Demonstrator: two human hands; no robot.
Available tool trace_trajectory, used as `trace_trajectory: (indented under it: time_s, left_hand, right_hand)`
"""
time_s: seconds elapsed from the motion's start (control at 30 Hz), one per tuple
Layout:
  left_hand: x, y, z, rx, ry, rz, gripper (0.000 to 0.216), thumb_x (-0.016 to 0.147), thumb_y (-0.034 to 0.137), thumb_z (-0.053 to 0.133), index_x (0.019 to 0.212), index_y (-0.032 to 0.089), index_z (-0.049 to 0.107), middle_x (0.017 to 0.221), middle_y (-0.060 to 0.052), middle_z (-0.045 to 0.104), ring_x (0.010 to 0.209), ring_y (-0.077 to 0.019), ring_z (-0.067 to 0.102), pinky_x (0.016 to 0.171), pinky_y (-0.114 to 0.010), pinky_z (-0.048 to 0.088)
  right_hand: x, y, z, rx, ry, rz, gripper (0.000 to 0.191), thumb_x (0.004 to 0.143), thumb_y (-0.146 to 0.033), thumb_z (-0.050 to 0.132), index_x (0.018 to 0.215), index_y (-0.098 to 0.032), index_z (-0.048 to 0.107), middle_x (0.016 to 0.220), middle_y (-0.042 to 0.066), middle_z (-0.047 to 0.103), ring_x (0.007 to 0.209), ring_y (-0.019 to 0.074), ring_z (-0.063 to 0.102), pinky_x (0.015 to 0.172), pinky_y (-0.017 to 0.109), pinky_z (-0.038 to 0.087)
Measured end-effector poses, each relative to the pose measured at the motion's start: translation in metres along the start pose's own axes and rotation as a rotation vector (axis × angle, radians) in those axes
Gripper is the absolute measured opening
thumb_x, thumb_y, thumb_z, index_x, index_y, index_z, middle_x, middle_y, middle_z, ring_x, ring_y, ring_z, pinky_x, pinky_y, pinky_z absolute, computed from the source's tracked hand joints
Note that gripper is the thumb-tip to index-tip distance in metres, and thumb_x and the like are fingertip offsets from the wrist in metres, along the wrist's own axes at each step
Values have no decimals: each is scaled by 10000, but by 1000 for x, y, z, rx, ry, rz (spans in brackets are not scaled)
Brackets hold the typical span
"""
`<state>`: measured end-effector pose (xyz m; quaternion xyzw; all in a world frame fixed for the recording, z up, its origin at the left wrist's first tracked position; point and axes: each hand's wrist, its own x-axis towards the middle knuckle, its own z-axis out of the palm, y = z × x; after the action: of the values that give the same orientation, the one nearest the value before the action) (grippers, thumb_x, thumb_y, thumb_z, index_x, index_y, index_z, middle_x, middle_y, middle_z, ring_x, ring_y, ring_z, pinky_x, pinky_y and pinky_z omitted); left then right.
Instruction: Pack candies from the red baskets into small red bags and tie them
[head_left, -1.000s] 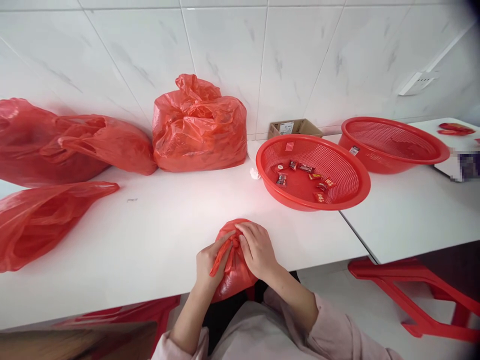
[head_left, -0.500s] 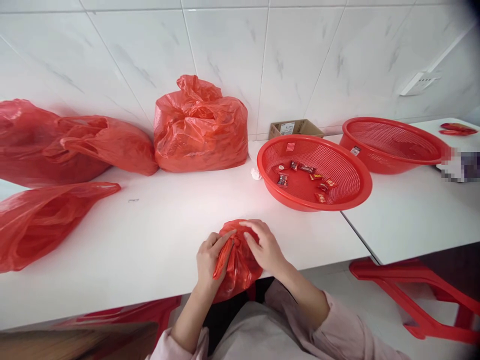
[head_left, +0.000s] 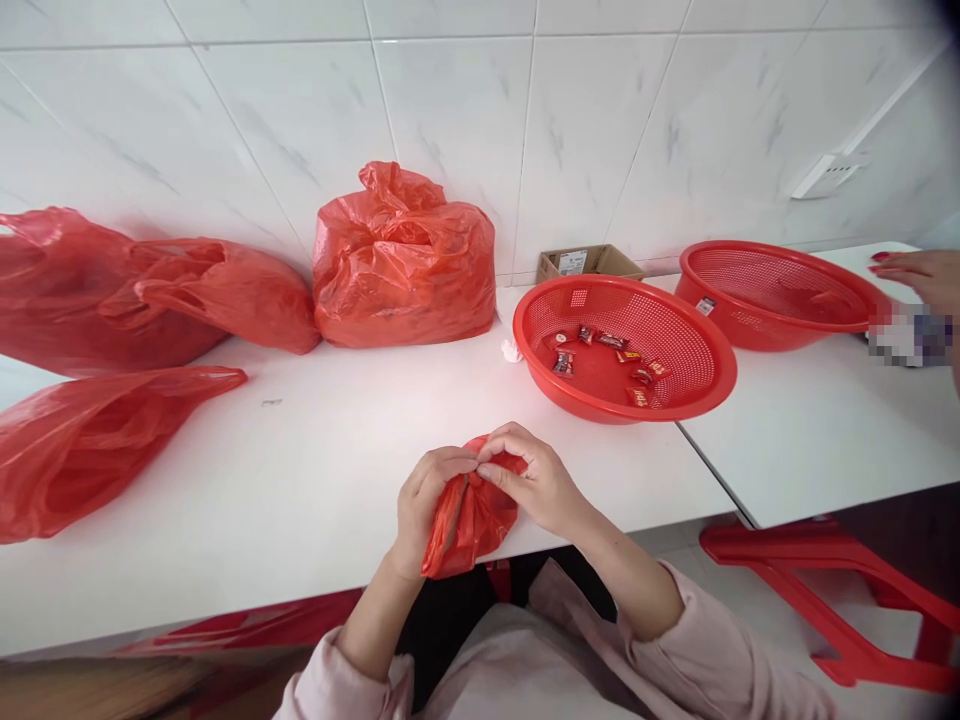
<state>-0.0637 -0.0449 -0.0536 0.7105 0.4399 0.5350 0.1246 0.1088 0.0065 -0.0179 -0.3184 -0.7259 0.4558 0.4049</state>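
A small red plastic bag (head_left: 474, 525) with a gathered, knotted-looking top sits at the table's front edge, close to my body. My left hand (head_left: 431, 500) pinches the bag's gathered plastic from the left. From the right, my right hand (head_left: 529, 478) pinches the same gather, thumb and fingertips meeting those of the left. The fingers partly cover the knot, and what the bag contains cannot be made out. Beyond my right hand stands a red perforated basket (head_left: 622, 400) with several small wrapped candies (head_left: 630, 356) on its bottom.
Along the tiled wall stand a full red bag (head_left: 405, 270) and more red bags (head_left: 232, 295); another red bag (head_left: 97, 440) lies at left. A cardboard box (head_left: 592, 262) and second red basket (head_left: 772, 300) are behind. Another person's hand (head_left: 919, 270) is far right. Red stool (head_left: 795, 590) below.
My fingertips have come together over the bag's gathered top; the right hand now pinches it where its fingers were spread. Another person's hand has appeared at the far right.
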Motion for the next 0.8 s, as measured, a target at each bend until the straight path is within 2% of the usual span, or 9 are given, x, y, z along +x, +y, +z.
trace_trajectory:
  time_s: [0.2, 0.43, 0.57, 0.67, 0.73, 0.8]
  left_hand:
    - [-5, -4, 3, -47, 40, -33, 203, 880, 262, 582, 1082, 242, 571, 923, -50, 602, 892, -198, 642, 712, -317, 535]
    - [14, 8, -9, -48, -61, -9, 124, 905, 295, 566, 999, 228, 612, 894, -53, 652, 812, -172, 655, 684, -288, 526]
    - [28, 23, -29, -55, -269, -150, 131, 893, 276, 592, 973, 232, 686, 921, -47, 713, 851, -176, 678, 766, -290, 534]
    - [32, 26, -43, -98, -446, -261, 160, 899, 273, 586, 986, 260, 720, 963, -12, 747, 891, -172, 689, 1000, -363, 461]
    - [31, 23, -50, -107, -503, -279, 206, 918, 264, 557, 1039, 292, 722, 1013, 12, 754, 944, -170, 687, 1107, -408, 365]
    - [27, 17, -55, -68, -482, -274, 236, 930, 264, 535, 1079, 307, 713, 1046, 18, 753, 966, -170, 686, 1123, -430, 344]
  right_hand:
    - [-6, -1, 5, 212, -126, 199, 162, 871, -322, 642, 970, -202, 687, 1011, 39, 704, 976, 182, 642, 905, 335, 484]
    - [5, -10, -13, 143, -251, 170, 150, 823, -289, 689, 911, -168, 688, 907, 26, 680, 838, 150, 624, 801, 286, 492]
    - [8, -16, -19, 59, -329, 176, 132, 795, -285, 718, 833, -168, 669, 844, 6, 668, 794, 140, 608, 781, 273, 472]
    - [8, -22, -19, -73, -366, 132, 86, 792, -232, 716, 789, -176, 652, 827, -6, 666, 777, 132, 603, 765, 265, 450]
    - [8, -27, -18, -160, -356, 69, 76, 800, -192, 703, 768, -178, 635, 809, -13, 655, 755, 124, 589, 748, 261, 432]
    - [6, -30, -17, -248, -321, -14, 102, 810, -156, 687, 748, -178, 609, 793, -17, 641, 743, 120, 566, 757, 270, 412]
